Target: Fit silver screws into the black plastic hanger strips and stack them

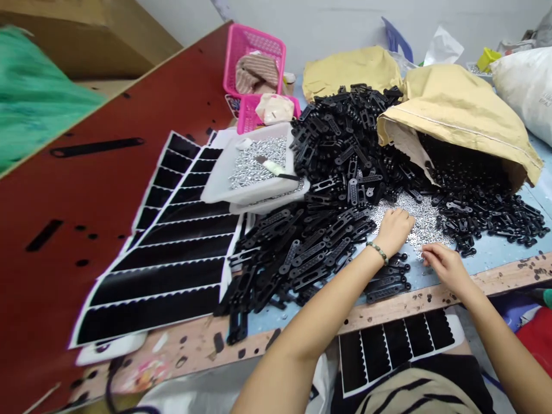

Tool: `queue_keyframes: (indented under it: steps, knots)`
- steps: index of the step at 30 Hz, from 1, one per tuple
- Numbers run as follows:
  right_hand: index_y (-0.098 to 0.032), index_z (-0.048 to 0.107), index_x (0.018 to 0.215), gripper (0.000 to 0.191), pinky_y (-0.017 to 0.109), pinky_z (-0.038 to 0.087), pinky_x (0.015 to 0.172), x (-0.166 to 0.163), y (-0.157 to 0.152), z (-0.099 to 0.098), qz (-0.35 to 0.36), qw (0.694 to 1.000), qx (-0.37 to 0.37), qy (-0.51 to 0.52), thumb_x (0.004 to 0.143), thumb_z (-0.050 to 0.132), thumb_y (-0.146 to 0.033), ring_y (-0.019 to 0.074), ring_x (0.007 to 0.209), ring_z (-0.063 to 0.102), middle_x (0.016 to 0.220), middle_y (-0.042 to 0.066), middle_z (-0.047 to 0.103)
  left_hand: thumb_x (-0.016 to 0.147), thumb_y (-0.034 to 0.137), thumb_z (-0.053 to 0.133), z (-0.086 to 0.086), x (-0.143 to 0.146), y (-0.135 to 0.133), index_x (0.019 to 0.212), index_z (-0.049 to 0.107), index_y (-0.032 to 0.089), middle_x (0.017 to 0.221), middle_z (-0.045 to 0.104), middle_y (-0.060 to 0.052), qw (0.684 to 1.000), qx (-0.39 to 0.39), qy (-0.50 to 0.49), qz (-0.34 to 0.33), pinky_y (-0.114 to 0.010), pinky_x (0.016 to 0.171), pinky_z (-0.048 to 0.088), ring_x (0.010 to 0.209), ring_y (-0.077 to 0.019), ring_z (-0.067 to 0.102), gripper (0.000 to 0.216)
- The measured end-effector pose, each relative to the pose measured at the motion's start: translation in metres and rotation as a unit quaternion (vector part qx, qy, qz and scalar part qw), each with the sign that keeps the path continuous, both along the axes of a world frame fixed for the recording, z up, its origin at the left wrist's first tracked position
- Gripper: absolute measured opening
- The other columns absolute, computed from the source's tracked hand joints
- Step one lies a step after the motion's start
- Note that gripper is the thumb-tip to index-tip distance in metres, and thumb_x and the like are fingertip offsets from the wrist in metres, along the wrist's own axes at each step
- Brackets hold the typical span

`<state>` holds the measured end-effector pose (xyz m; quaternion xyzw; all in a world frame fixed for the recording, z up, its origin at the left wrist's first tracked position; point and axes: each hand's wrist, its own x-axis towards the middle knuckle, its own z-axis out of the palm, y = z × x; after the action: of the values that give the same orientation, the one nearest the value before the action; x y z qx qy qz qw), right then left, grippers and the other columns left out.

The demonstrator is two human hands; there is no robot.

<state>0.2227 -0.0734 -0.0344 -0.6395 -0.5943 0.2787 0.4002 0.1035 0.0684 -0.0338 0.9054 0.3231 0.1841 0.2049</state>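
Pins glinting in a pile before the paper sack, left hand fingers-down among them, right hand at their near edge, whether either grips one I can't tell, a few black bars lined up, perhaps done, a huge heap seemingly left

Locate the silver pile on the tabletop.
In the head view, the silver pile lies right of centre, by the left hand, between heaps of black parts.
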Motion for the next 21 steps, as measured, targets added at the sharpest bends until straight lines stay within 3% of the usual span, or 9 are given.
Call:
queue_keyframes:
  steps: [4, 7, 10, 13, 17, 21]
  knots:
    - [-0.02, 0.059, 0.095, 0.016, 0.029, 0.05, 0.065, -0.024, -0.008, -0.005, 0.056, 0.989, -0.065, 0.121, 0.088, 0.049, -0.031, 0.0162, 0.065, 0.063, 0.072, 0.001, 0.064, 0.083, 0.008, 0.054, -0.001, -0.004, 0.001, 0.074, 0.056, 0.017, 0.083, 0.059, -0.007, 0.996, -0.064, -0.056, 0.037, -0.036, 0.083, 0.038, 0.089, -0.0227, 0.053, 0.013]
    - [-0.02, 0.059, 0.091, 0.014, 0.028, 0.051, 0.065, -0.04, -0.007, -0.008, 0.08, 0.98, -0.084, 0.164, 0.087, 0.052, -0.03, 0.0156, 0.066, 0.064, 0.075, 0.001, 0.065, 0.081, 0.009, 0.055, 0.0, -0.011, 0.003, 0.077, 0.056, 0.017, 0.076, 0.057, -0.002, 0.982, -0.129, -0.117, 0.075, -0.031, 0.077, 0.041, 0.077, -0.0174, 0.054, 0.009]
    - [-0.02, 0.059, 0.091, 0.011, 0.028, 0.05, 0.065, -0.05, -0.002, -0.006, 0.103, 0.986, -0.09, 0.092, 0.088, 0.049, -0.024, 0.0147, 0.061, 0.062, 0.067, -0.001, 0.063, 0.081, 0.012, 0.053, 0.004, -0.026, 0.002, 0.089, 0.058, 0.017, 0.075, 0.057, 0.0, 0.953, -0.204, -0.191, 0.114, -0.026, 0.07, 0.043, 0.07, -0.0133, 0.053, 0.011]
    - [-0.021, 0.058, 0.089, 0.012, 0.029, 0.049, 0.068, -0.057, 0.003, -0.004, 0.117, 0.99, -0.061, -0.04, 0.089, 0.046, -0.019, 0.0158, 0.068, 0.062, 0.076, 0.002, 0.065, 0.085, 0.021, 0.048, 0.009, -0.053, -0.009, 0.102, 0.059, 0.017, 0.08, 0.058, -0.001, 0.913, -0.283, -0.262, 0.131, -0.023, 0.066, 0.044, 0.07, -0.0117, 0.054, 0.021]
    - [-0.02, 0.058, 0.087, 0.015, 0.03, 0.048, 0.07, -0.062, 0.008, -0.002, 0.132, 0.975, -0.031, -0.178, 0.092, 0.044, -0.019, 0.0182, 0.078, 0.06, 0.085, 0.005, 0.062, 0.085, 0.028, 0.045, 0.014, -0.091, -0.039, 0.098, 0.058, 0.017, 0.074, 0.054, 0.0, 0.853, -0.374, -0.33, 0.154, -0.023, 0.062, 0.044, 0.065, -0.0108, 0.051, 0.022]
    - [-0.02, 0.057, 0.086, 0.019, 0.028, 0.047, 0.067, -0.061, 0.009, 0.0, 0.153, 0.961, -0.031, -0.228, 0.095, 0.04, -0.02, 0.0164, 0.074, 0.057, 0.083, 0.004, 0.056, 0.083, 0.033, 0.049, 0.014, -0.111, -0.071, 0.096, 0.052, 0.019, 0.077, 0.052, 0.0, 0.803, -0.428, -0.378, 0.173, -0.024, 0.062, 0.046, 0.065, -0.01, 0.051, 0.019]
